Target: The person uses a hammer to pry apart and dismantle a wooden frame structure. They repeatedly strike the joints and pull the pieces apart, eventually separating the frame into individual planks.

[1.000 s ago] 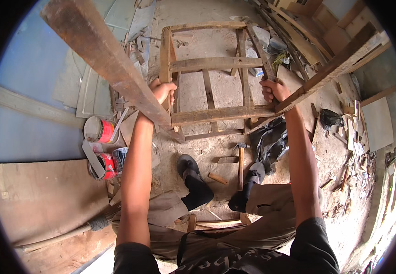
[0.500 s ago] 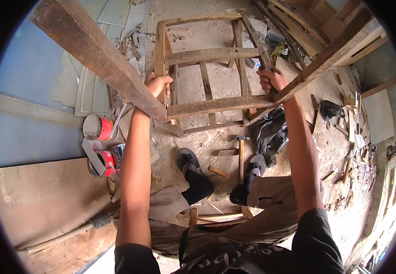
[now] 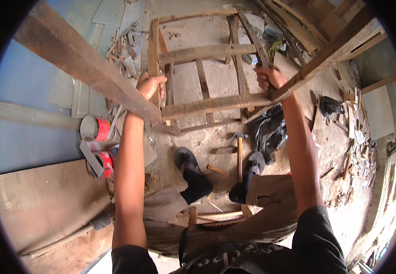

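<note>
In front of me is a bare wooden chair frame (image 3: 216,106), with two long posts slanting up toward me on the left and right. My left hand (image 3: 151,86) is closed round its left side rail, close to the left post. On the other side, my right hand (image 3: 272,77) grips the right side rail, beside the right post; part of the grip is hidden. No seat panel covers the frame, so crossbars and floor show through it. A hammer (image 3: 240,157) with a wooden handle lies on the floor between my feet, near a short wooden piece (image 3: 217,170).
Two red paint cans (image 3: 103,129) stand at the left by a plywood sheet (image 3: 52,201). A crumpled black plastic bag (image 3: 271,132) lies right of the hammer. Wood scraps (image 3: 353,160) litter the right side, and long boards (image 3: 298,29) lean at the far right.
The chair frame has shifted slightly left and away, its left post swinging further left. My left hand has moved left with it; my right hand has barely moved. Both keep their grip.
</note>
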Tool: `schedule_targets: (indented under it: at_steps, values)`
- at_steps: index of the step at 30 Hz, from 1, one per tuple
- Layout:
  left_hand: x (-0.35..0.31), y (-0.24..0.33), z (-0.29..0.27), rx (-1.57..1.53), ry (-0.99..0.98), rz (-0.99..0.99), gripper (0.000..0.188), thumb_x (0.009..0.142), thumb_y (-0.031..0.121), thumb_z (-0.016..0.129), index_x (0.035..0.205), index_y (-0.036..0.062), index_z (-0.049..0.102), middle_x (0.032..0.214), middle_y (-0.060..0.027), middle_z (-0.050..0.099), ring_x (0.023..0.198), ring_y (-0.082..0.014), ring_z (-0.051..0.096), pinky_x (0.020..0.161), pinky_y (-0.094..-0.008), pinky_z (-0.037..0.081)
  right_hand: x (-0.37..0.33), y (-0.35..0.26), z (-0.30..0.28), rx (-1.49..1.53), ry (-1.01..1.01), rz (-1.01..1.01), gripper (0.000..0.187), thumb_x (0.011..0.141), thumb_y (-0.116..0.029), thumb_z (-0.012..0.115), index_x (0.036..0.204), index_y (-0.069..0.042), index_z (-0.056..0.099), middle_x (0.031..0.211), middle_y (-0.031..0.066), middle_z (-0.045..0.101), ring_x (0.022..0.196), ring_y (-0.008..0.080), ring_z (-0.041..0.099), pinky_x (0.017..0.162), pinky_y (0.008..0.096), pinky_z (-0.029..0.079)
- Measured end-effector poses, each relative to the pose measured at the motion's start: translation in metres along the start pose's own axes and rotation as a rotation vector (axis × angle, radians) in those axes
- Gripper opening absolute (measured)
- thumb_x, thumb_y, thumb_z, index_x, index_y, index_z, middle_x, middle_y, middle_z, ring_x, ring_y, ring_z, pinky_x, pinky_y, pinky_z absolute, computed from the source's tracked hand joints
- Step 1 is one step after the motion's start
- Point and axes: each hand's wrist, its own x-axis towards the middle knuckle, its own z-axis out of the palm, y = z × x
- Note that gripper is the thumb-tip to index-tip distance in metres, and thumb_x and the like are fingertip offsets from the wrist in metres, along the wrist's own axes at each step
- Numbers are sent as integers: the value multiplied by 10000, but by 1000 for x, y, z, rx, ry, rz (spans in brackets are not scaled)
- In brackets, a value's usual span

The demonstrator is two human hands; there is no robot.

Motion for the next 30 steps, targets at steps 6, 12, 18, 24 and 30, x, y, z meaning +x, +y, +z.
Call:
schedule_targets:
  at_steps: [6, 12, 18, 24, 30]
  values:
    - [-3, 3, -2, 28, 5, 34, 139, 808, 66, 627, 903, 38, 529, 598, -36, 528, 457, -165, 530, 420, -323, 436, -5, -1, 10, 34, 5, -35, 222, 870, -53, 593, 692, -74, 462, 582, -14, 425, 447, 99, 406, 418, 280, 285]
    - [-11, 8, 6, 25, 27, 30, 84, 813, 61, 610, 765, 48, 542, 600, -29, 525, 456, -159, 530, 423, -318, 438, -1, 4, 0, 29, 4, -8, 195, 858, -47, 607, 723, -65, 468, 586, -8, 430, 456, 103, 415, 416, 283, 295]
    - [-7, 3, 4, 34, 23, 22, 107, 810, 94, 624, 816, 26, 542, 616, -42, 520, 473, -156, 539, 441, -306, 450, -9, -7, 12, -186, 95, -24, 223, 911, -175, 617, 766, -95, 467, 580, -40, 415, 436, 65, 402, 398, 253, 324]
    - [5, 1, 10, 855, 428, 281, 797, 847, 367, 692, 1381, 5, 224, 1232, -252, 485, 1036, -316, 576, 840, -453, 500, 16, -30, 22, -829, 299, -154, 634, 850, -573, 642, 1029, -14, 402, 738, 37, 507, 537, 116, 534, 452, 275, 475]
    - [26, 41, 14, 672, 150, 87, 957, 760, 44, 582, 1520, 89, 1, 1301, -311, 486, 803, -317, 671, 698, -420, 555, 71, -33, 13, -938, 419, -222, 615, 957, -536, 459, 1006, 77, 484, 623, 107, 538, 454, 211, 566, 397, 353, 481]
